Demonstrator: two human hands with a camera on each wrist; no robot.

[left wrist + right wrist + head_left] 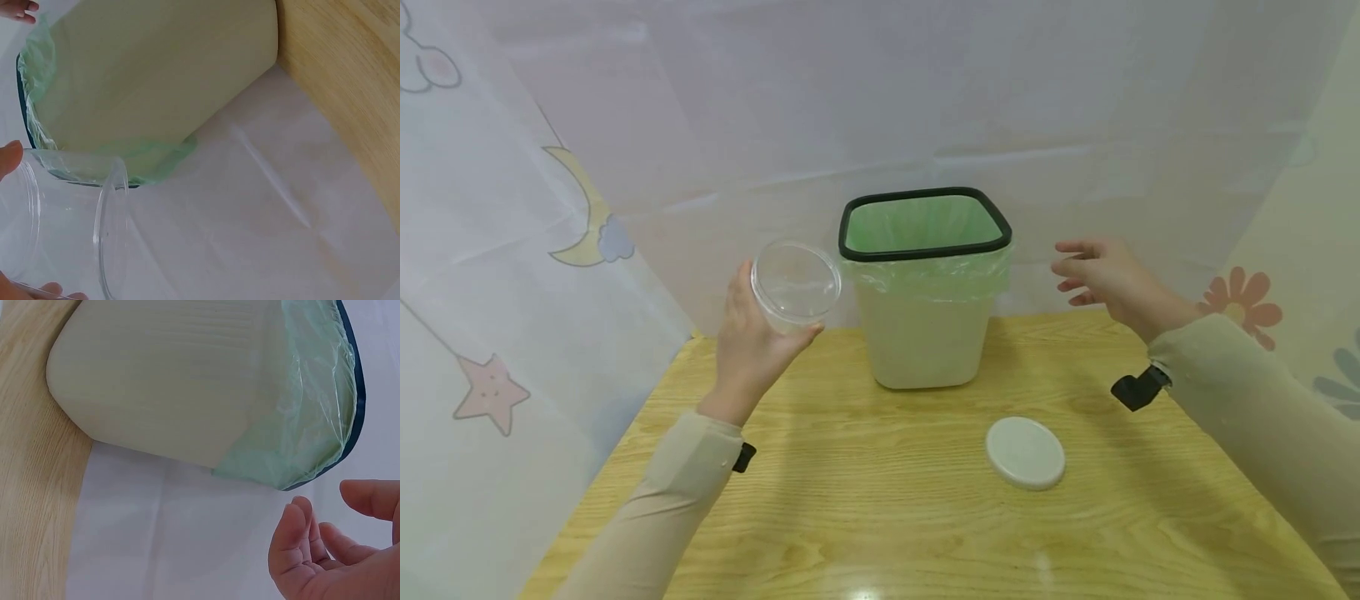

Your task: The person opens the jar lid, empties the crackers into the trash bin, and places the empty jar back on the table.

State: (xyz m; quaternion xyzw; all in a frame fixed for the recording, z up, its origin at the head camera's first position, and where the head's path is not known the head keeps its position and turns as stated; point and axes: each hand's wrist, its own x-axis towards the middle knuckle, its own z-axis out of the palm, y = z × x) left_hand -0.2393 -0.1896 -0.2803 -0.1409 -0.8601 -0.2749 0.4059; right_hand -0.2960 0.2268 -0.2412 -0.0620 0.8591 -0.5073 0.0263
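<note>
My left hand (751, 337) grips a clear plastic container (797, 283) by its side, thumb on one side and fingers on the other, held up left of the bin. The container has no lid on it, and its round mouth faces the head camera; nothing shows inside. In the left wrist view the container (69, 219) overlaps the bin's rim. My right hand (1101, 275) is raised to the right of the bin, fingers loosely bent and holding nothing. A trash bin (925, 333) with a black rim and a green liner bag (925, 223) stands between the hands.
A round white lid (1026, 452) lies flat on the wooden table (850, 500), in front of the bin and to its right. Behind the table hangs a pale cloth backdrop (775, 100) with printed moon, star and flower shapes.
</note>
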